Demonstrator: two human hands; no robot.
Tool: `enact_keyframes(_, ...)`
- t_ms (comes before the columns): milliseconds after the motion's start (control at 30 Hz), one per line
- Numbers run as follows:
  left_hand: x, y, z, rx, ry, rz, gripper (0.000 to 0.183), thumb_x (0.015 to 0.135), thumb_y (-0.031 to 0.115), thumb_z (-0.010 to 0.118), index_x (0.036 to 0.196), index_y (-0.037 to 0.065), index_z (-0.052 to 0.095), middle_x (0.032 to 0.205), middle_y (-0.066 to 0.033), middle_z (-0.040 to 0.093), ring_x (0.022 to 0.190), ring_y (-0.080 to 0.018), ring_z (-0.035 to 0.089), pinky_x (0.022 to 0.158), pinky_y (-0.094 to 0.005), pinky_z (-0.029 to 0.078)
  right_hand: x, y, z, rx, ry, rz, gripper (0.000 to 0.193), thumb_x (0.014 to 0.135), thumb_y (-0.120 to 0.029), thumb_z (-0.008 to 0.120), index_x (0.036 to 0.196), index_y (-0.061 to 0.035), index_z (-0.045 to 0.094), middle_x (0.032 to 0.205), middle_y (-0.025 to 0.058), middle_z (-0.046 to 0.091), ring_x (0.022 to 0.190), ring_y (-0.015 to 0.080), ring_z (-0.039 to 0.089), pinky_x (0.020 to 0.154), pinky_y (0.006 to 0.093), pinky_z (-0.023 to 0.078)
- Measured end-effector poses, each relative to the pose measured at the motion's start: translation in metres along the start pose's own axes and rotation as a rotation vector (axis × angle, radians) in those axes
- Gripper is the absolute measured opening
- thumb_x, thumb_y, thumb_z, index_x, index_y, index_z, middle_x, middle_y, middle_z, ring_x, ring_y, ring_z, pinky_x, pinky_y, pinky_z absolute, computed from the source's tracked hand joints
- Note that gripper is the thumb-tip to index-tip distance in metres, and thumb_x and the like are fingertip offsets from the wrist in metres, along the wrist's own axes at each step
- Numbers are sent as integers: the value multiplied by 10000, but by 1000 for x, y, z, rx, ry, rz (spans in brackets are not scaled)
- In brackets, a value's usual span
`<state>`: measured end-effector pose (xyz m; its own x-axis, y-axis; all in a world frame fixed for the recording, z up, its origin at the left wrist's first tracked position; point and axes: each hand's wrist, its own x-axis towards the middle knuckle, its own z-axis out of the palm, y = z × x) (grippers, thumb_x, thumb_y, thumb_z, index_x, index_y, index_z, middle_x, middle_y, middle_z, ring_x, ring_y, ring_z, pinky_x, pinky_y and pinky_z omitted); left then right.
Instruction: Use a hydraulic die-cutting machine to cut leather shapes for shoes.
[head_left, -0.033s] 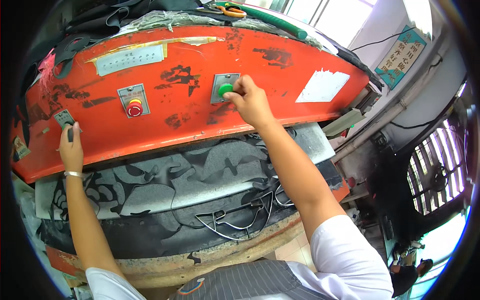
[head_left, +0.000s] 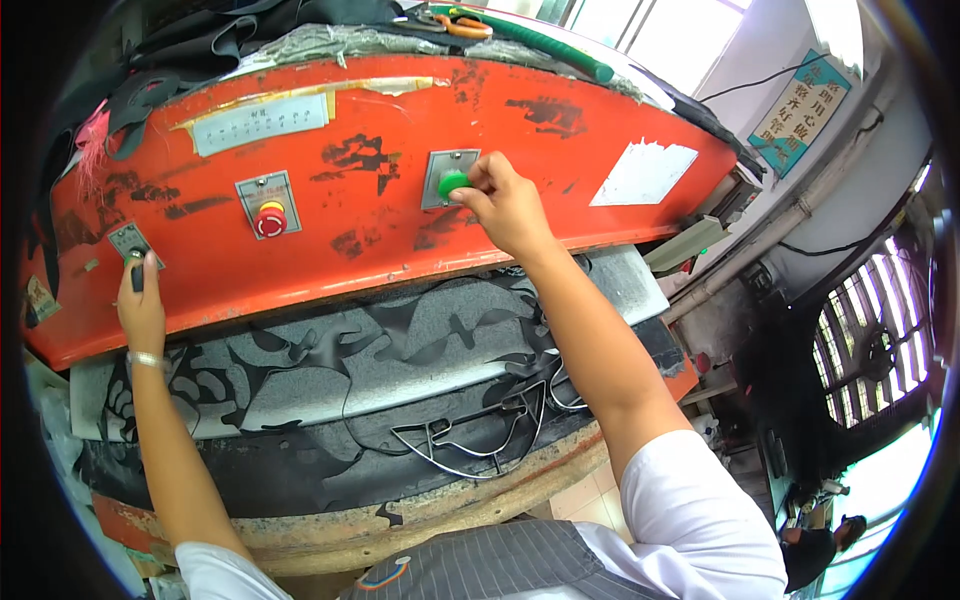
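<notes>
My left hand [head_left: 142, 312] is at the left of a red machine panel. Its thumb and fingers close around a small black switch knob [head_left: 137, 277] below a metal plate [head_left: 129, 240]. Farther right, my right hand [head_left: 513, 212] is curled, with thumb and index finger at the right edge of a green push button [head_left: 451, 184]. That button sits on its own metal plate. Between my hands is a red mushroom-shaped stop button [head_left: 269, 220] with a yellow collar.
Below the red panel [head_left: 400, 235], black sheet scraps [head_left: 300, 345] with curved cut-outs lie on a pale board [head_left: 300, 402]. A metal-edged cutting die [head_left: 470, 440] rests nearer me. Orange-handled scissors [head_left: 463, 27] and a green tube [head_left: 550, 42] lie on top. Another person [head_left: 815, 555] is far right.
My left hand has shifted slightly downward, and its thumb and finger sit differently around the black knob. My right hand stays at the green button, nearly unmoved.
</notes>
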<state>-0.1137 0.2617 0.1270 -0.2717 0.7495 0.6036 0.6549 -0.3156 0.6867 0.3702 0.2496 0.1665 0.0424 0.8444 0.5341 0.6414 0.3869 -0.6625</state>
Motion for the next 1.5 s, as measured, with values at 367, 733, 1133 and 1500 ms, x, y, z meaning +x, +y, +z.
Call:
enact_keyframes(367, -285, 103, -20, -292, -1208, -299, 231, 833, 250, 717, 824, 21, 681, 731, -66, 656, 681, -137, 597, 639, -305, 474, -155, 50, -65, 16, -293, 501, 200, 850, -192, 735, 881, -10, 657, 706, 25, 618, 648, 86, 536, 595, 262, 467)
enact_keyframes(733, -299, 89, -24, -299, -1149, -690, 204, 842, 217, 689, 799, 19, 670, 704, -28, 644, 659, -103, 558, 630, -280, 447, -109, 123, -30, -259, -185, 205, 319, 850, -318, 670, 982, -28, 673, 978, 171, 664, 967, 341, 623, 841, 413, 491)
enact_keyframes(1133, -212, 167, 101, -317, -1037, -632, 208, 847, 197, 683, 790, -1, 654, 697, -38, 633, 670, -119, 557, 635, -273, 446, -34, 174, 16, -411, -387, 235, 552, 870, -545, 568, 1024, -17, 618, 1009, 157, 647, 1018, 350, 595, 839, 471, 504)
enact_keyframes(1500, -239, 189, 254, 56, -604, 145, 141, 857, 187, 659, 884, 49, 653, 887, -148, 607, 845, -354, 605, 730, -402, 470, -145, 192, -129, -530, -410, 90, 554, 869, -553, 548, 916, -23, 706, 1052, 127, 607, 1088, 309, 560, 864, 441, 488)
